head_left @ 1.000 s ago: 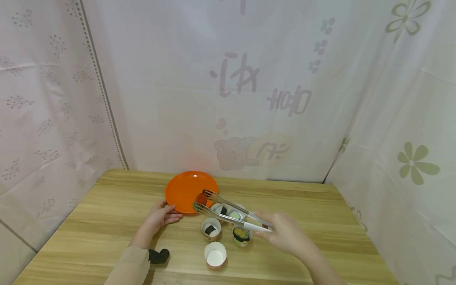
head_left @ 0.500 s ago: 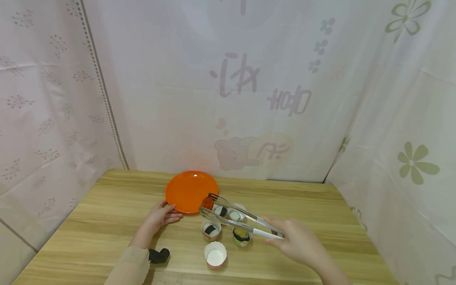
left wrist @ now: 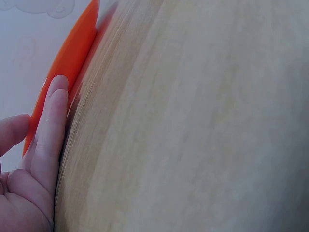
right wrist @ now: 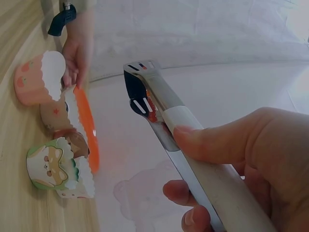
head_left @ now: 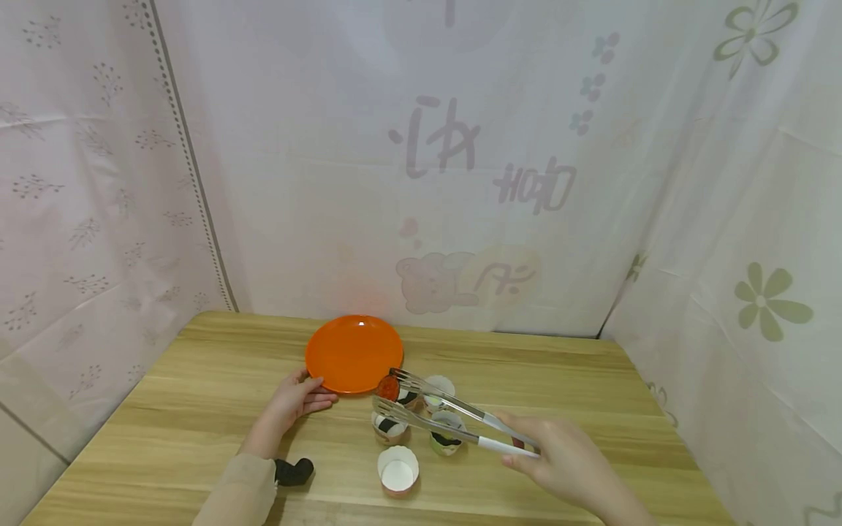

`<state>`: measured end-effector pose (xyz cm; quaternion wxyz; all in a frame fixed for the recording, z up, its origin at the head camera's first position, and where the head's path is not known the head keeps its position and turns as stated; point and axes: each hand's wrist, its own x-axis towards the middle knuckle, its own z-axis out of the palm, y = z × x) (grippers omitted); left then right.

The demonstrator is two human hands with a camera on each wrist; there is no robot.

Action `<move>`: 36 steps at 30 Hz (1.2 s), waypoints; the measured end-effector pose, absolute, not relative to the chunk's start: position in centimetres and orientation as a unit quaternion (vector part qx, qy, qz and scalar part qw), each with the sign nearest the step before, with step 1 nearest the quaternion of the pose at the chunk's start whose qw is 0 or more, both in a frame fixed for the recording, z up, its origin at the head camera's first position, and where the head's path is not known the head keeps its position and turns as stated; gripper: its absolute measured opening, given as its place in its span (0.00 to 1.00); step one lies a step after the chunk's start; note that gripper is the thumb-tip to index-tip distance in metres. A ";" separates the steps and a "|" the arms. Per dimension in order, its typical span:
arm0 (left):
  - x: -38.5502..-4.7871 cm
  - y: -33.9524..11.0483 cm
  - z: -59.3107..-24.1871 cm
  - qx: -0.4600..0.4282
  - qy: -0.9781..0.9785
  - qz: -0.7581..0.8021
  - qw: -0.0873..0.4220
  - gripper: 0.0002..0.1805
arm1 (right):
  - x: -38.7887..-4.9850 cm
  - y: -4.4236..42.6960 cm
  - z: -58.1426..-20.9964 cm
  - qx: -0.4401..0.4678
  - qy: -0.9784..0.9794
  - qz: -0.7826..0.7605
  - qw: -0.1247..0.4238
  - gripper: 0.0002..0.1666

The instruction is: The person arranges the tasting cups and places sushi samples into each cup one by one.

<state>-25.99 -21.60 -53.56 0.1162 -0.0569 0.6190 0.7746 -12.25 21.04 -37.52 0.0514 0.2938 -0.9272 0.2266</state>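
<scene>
The orange plate (head_left: 351,351) lies on the table at back left. My left hand (head_left: 296,398) pinches its near rim, thumb above and straight fingers against the underside in the left wrist view. White-handled metal tongs (head_left: 452,432) are gripped in my right hand (head_left: 559,449). Between their tips sits a round red-orange piece with a black edge (head_left: 388,389), resembling roe sushi, above the paper baking cups. One cup (head_left: 389,431) contains something white with a black band. The tongs partly cover a green cup (head_left: 447,442) and the cups behind it.
A paper cup with a bare white inside (head_left: 397,475) stands nearest me. A black strap-like object (head_left: 293,473) sticks out at my left sleeve. Printed cloth (head_left: 316,183) hangs behind and beside the wooden table (head_left: 526,380).
My right hand has moved the tongs and the red-orange piece rightward and toward me, from over the plate's edge to over the cups. The left hand and plate have stayed put.
</scene>
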 end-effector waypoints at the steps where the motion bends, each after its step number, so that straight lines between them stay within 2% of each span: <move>1: -26.0 -21.6 -53.6 -0.056 0.619 0.774 0.117 0.28 | -12.2 21.2 -37.5 0.294 -0.927 0.224 0.054 0.30; 13: -26.0 -21.5 -53.7 -0.056 0.616 0.776 0.121 0.28 | -11.5 22.7 -38.2 0.318 -0.918 0.234 0.042 0.31; 23: -25.9 -21.5 -53.6 -0.054 0.617 0.776 0.121 0.28 | -11.2 23.7 -38.5 0.321 -0.918 0.233 -0.010 0.31; 30: -26.0 -21.6 -53.6 -0.056 0.614 0.778 0.122 0.29 | -11.1 24.3 -39.5 0.353 -0.901 0.251 0.008 0.28; 36: -26.1 -21.6 -53.6 -0.057 0.614 0.777 0.124 0.29 | -11.1 24.6 -39.8 0.333 -0.899 0.279 -0.053 0.29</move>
